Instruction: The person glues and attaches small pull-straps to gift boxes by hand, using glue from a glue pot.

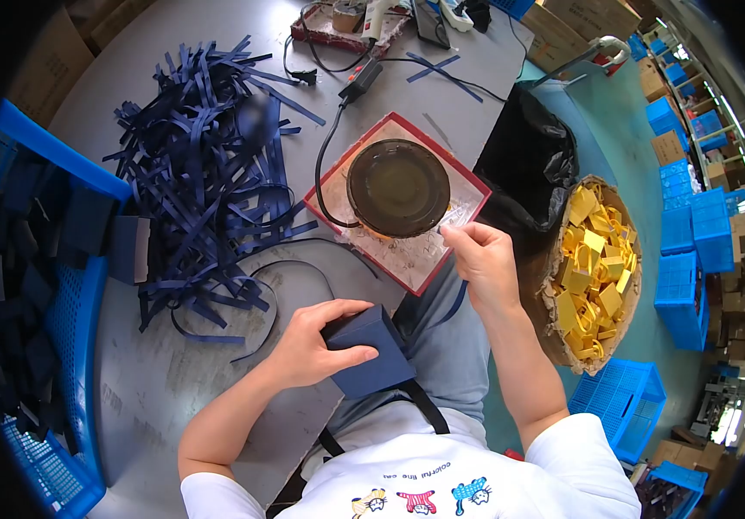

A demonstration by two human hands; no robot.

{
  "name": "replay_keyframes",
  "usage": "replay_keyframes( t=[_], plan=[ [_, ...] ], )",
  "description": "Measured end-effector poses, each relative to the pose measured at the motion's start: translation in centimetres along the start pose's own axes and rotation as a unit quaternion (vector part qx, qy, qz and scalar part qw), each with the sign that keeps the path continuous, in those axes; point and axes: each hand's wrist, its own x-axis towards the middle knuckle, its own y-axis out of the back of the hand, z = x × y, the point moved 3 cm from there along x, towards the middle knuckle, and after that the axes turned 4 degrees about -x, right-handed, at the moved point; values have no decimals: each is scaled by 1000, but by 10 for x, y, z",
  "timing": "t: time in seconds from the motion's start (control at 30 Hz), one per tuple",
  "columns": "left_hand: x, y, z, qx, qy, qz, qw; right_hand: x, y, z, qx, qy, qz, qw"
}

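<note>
My left hand (310, 348) is closed around a dark blue box (374, 353), thumb on its near face, above my lap. With its fingertips pinched together, my right hand (486, 264) is at the lower right rim of a round dark pot (398, 188) of brownish liquid. From that hand hangs a dark blue ribbon strip (456, 304); its upper end is hidden by the fingers. The pot sits on a red-edged square tray (420, 275) stained with residue.
A tangled heap of blue ribbon strips (208, 147) lies left on the grey table (152, 389). Blue crates (87, 346) of dark boxes stand at the left. A black bag (528, 147) and a carton of yellow pieces (597, 277) are right. A cable (331, 156) runs to the pot.
</note>
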Motion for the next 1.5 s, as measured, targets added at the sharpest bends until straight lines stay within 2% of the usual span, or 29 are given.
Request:
replay_keyframes(
  t=[0.07,0.17,0.27,0.3,0.33,0.37,0.47,0.53,0.73,1.0,1.17,1.27,1.33,1.37,1.4,1.47,1.5],
  plan=[
    [-1,1,1,-3,-4,0,1000,-7,8,-3,12,-13,-5,1000],
    [-4,1,3,-74,28,-11,997,-21,10,-10,72,-45,-88,992],
    [-7,3,16,-127,44,-28,990,-40,4,-25,1,-44,-167,985],
    [-8,3,19,-139,39,-37,989,-46,1,-30,-42,-10,-191,981],
    [-10,3,22,-150,34,-47,987,-52,-2,-35,-85,24,-213,973],
    [-12,3,25,-146,37,-47,987,-59,-6,-44,-104,-7,-238,966],
    [-16,2,35,-151,9,-51,987,-74,-18,-65,-180,22,-330,926],
    [-19,2,40,-148,-9,-47,988,-80,-23,-67,-205,55,-353,911],
    [-21,1,50,-99,-59,-72,991,-83,-34,-67,-263,133,-341,893],
    [-22,1,51,-98,-66,-65,991,-82,-36,-63,-332,143,-341,868],
    [-23,-1,50,-86,-60,-40,994,-81,-38,-60,-374,223,-294,851],
    [-21,-3,39,-60,-38,-32,997,-77,-37,-52,-413,200,-282,843],
    [-20,-3,30,-188,9,-35,982,-67,-30,-60,-338,266,-271,861],
    [-19,-1,29,-186,8,-34,982,-65,-23,-65,-324,320,-201,867],
    [-19,1,28,-173,1,-25,985,-63,-14,-69,-284,391,-79,872],
    [-18,1,27,-159,-7,-14,987,-72,8,-66,-241,299,-16,923],
    [-17,1,26,-155,-11,5,988,-82,8,-64,-220,255,-46,940]
  ],
)
